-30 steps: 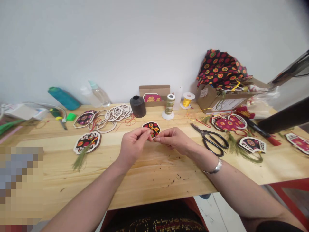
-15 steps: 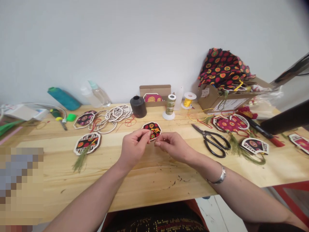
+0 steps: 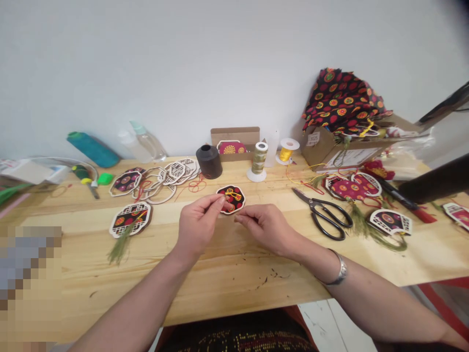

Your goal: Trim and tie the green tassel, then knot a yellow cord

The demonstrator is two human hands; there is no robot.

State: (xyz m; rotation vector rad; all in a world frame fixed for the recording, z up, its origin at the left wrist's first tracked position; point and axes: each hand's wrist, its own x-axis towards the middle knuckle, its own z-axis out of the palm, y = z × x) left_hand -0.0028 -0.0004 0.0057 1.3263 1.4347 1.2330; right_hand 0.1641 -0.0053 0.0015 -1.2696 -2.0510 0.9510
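Both hands (image 3: pixel 230 222) lower now, flat ornament (image 3: pixel 230 198) long axis left-right.

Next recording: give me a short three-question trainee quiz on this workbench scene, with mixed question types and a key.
1. True or false: the black scissors lie on the table on the side of the right hand.
2. Multiple choice: what does the left hand pinch? A) the black thread spool B) the small patterned fabric piece C) the teal bottle
3. Fill in: the wrist with the silver bracelet belongs to the ___ hand.

Key:
1. True.
2. B, the small patterned fabric piece with yellow cord on it; the black thread spool and the teal bottle stand farther back, untouched.
3. Right.
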